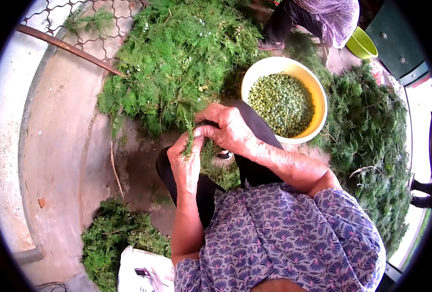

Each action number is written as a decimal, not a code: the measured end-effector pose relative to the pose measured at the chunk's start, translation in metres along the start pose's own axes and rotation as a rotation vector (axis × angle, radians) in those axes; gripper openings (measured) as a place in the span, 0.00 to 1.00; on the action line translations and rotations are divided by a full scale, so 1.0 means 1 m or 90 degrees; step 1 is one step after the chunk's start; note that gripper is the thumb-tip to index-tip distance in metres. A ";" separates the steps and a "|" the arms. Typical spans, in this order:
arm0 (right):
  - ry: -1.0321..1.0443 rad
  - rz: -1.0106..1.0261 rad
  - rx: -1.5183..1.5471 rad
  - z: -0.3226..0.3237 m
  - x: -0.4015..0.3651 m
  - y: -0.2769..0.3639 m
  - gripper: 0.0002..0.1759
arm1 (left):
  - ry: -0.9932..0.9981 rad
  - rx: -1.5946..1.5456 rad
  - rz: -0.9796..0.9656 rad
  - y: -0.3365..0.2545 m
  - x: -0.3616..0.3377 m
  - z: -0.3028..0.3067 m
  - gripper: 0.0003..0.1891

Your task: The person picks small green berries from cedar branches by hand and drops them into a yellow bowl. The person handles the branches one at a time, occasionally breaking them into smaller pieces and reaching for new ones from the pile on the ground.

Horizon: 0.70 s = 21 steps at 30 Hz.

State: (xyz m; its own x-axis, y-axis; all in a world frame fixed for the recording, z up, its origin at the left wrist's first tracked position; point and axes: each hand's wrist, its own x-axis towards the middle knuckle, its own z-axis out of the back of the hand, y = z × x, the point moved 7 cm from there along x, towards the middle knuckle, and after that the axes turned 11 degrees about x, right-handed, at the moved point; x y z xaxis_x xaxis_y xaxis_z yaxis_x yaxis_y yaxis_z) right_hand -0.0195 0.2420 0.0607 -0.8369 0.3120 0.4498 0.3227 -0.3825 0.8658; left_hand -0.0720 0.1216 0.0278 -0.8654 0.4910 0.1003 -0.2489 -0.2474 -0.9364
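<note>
My left hand (185,158) is closed round a small green sprig (189,138) above my knees. Right beside it, my right hand (225,127) has its fingers bent together at the sprig's upper part; whatever is between its fingertips is too small to make out. A yellow basin (319,100) with a pale rim stands just beyond my right knee, holding many small round green berries (281,104). Ahead of my hands lies a large heap of green branches (172,63), dotted with pale berries.
Another person (330,17) sits at the top right near a green basin (362,44). More branches (367,141) are heaped at the right, and a smaller pile (111,238) lies lower left by a white bag (145,270). Wire mesh (96,36) and a rusty bar (70,47) are upper left.
</note>
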 end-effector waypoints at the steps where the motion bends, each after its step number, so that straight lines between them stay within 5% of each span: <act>1: 0.002 -0.004 0.005 -0.002 -0.002 -0.001 0.13 | 0.024 -0.001 -0.003 0.006 0.000 0.001 0.09; 3: -0.034 -0.127 0.164 0.000 -0.005 -0.009 0.09 | 0.033 0.008 0.012 0.014 -0.002 0.002 0.10; 4: -0.033 -0.267 0.366 -0.005 -0.007 -0.016 0.05 | 0.009 -0.100 0.027 0.018 -0.003 0.003 0.09; 5: -0.088 -0.348 0.359 0.001 -0.008 -0.022 0.04 | -0.016 -0.209 0.039 0.021 -0.002 0.003 0.09; 10: -0.284 -0.333 0.763 0.038 -0.003 -0.060 0.06 | -0.147 -0.496 0.257 0.068 0.003 0.012 0.11; 11: -0.278 -0.346 0.819 0.041 -0.006 -0.068 0.05 | -0.050 -0.637 0.258 0.064 0.005 0.005 0.11; 16: -0.145 -0.446 0.761 0.010 -0.028 -0.085 0.08 | 0.180 -1.012 0.336 0.062 0.007 -0.020 0.12; 21: -0.150 -0.505 0.721 -0.017 -0.034 -0.082 0.09 | 0.234 -0.958 0.285 0.093 0.009 -0.025 0.13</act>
State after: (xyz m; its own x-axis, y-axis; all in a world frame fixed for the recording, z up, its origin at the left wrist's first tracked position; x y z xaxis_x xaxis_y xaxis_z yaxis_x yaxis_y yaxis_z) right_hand -0.0250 0.2483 -0.0294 -0.9057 0.2910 -0.3082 0.0759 0.8266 0.5576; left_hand -0.0916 0.1240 -0.0667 -0.5469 0.8266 -0.1328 0.8052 0.4760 -0.3535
